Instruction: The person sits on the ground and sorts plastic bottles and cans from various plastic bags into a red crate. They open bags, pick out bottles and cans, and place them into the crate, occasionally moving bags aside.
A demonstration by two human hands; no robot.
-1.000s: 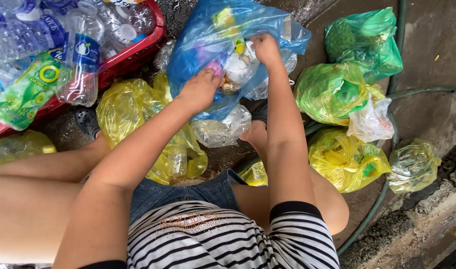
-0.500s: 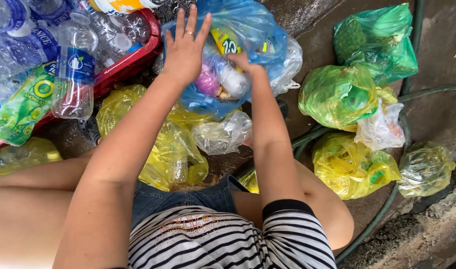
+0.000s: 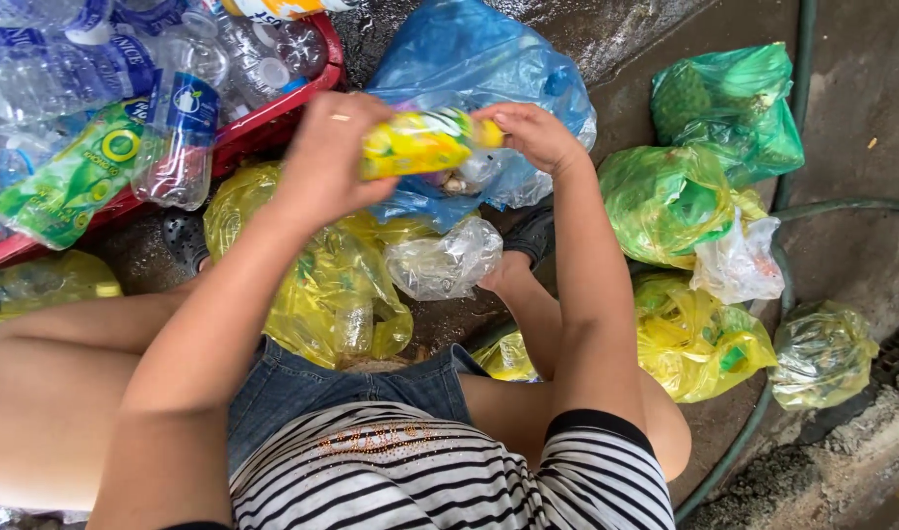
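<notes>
Both my hands hold a plastic bottle with a yellow and green label (image 3: 418, 143), lying sideways in front of the open blue plastic bag (image 3: 479, 69). My left hand (image 3: 327, 157) wraps the bottle's body. My right hand (image 3: 533, 132) pinches its yellow cap end. More items lie inside the blue bag, partly hidden behind the bottle and my hands.
A red crate (image 3: 263, 128) full of clear plastic bottles stands at the upper left. Yellow bags (image 3: 302, 285) lie at my knees, with a clear bag (image 3: 445, 260) beside them. Green and yellow bags (image 3: 665, 196) and a green hose (image 3: 793, 211) lie on the wet concrete to the right.
My left hand, spread open over the blue bag half a second ago, has closed on the yellow-labelled bottle. Both hands have lifted the bottle out of the bag.
</notes>
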